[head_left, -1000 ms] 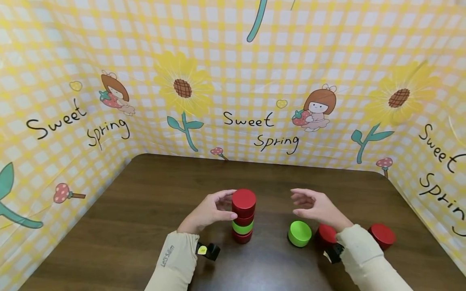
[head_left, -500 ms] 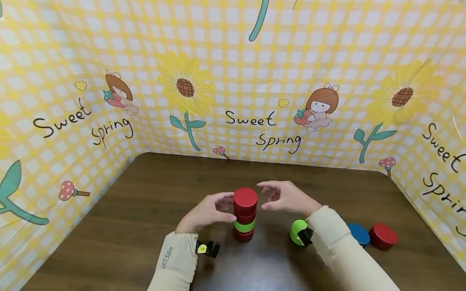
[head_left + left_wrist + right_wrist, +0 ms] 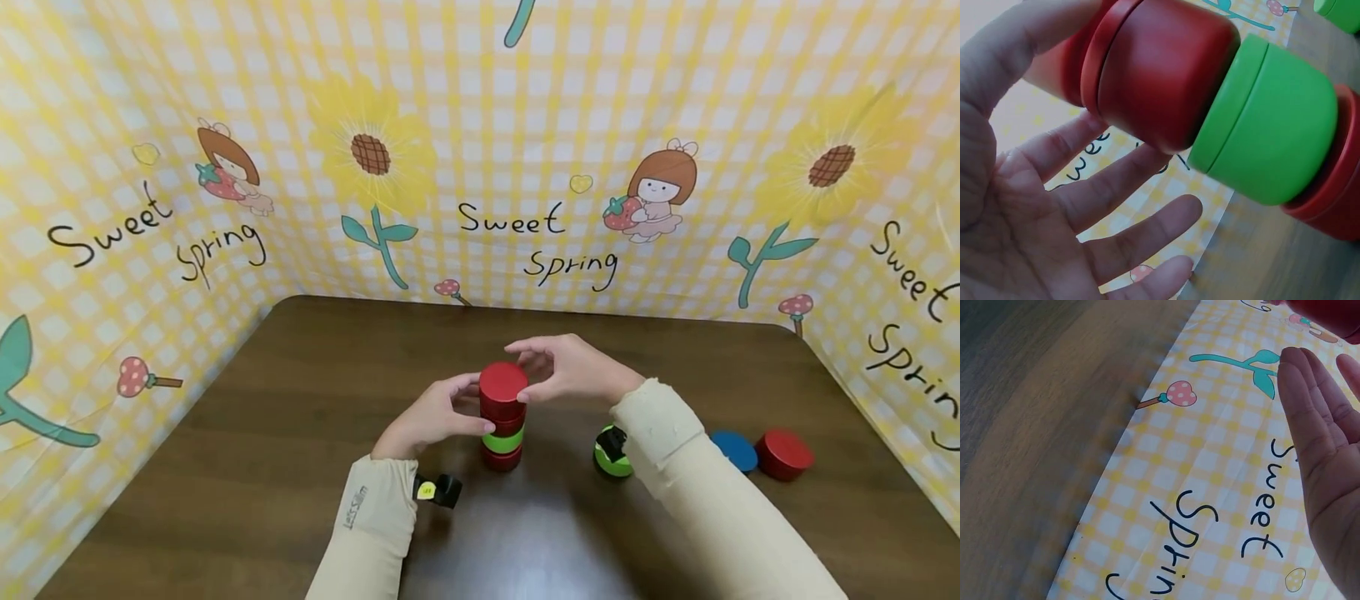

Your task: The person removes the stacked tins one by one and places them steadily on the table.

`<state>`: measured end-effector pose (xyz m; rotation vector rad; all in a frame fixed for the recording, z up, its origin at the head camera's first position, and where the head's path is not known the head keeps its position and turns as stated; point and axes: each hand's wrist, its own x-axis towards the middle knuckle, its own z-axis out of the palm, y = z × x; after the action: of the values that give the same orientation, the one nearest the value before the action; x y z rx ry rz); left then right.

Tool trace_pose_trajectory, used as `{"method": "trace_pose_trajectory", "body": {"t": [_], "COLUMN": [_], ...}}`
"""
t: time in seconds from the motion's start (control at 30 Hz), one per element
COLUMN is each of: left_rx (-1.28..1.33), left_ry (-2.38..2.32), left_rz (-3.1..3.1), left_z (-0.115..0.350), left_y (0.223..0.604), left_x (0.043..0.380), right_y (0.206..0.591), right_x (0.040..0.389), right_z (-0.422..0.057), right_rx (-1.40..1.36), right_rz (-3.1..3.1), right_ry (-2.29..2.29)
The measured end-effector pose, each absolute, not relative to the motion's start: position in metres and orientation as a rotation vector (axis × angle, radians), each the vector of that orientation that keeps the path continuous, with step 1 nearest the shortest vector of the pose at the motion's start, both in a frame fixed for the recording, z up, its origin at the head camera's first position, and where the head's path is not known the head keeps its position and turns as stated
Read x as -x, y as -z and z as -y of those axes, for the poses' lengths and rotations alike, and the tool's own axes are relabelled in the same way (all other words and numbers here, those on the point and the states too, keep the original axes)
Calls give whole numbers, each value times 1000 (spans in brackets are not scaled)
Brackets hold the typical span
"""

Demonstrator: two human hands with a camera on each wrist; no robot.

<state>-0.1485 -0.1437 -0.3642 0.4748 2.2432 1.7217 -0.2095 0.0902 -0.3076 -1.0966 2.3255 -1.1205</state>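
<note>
A stack of small round lidded jars stands upright on the table, with a red jar (image 3: 502, 461) at the bottom, a green jar (image 3: 1266, 125) above it, then a red jar (image 3: 1163, 69) and a top red jar (image 3: 503, 388). My left hand (image 3: 431, 417) is beside the stack's upper part, thumb in front and fingers behind. The left wrist view shows those fingers spread and fairly straight, the nearest ones close against the red jars; firm contact is unclear. My right hand (image 3: 573, 371) reaches the top red jar from the right, thumb and fingers apart around its side.
Right of the stack, a green jar (image 3: 613, 462) is partly covered by the right wrist camera. Farther right stand a blue jar (image 3: 735, 451) and another red jar (image 3: 785, 455). Yellow checked cloth (image 3: 420, 250) walls the brown table (image 3: 300, 533) behind and at the sides.
My right hand has moved left from above the loose jars to the top of the stack. The left hand stays beside the stack. The view has tilted slightly down.
</note>
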Motion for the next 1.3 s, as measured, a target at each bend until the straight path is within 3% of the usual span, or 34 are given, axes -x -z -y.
{"method": "trace_pose_trajectory", "body": {"t": [1.3], "left_rx": [-462], "left_ry": [-1747], "left_rz": [-2310], "left_z": [132], "left_y": [372], "left_x": [154], "right_y": [300], "right_x": [208], "right_z": [-70], "right_rx": [1204], "right_rz": [-2330], "right_ry": [958]}}
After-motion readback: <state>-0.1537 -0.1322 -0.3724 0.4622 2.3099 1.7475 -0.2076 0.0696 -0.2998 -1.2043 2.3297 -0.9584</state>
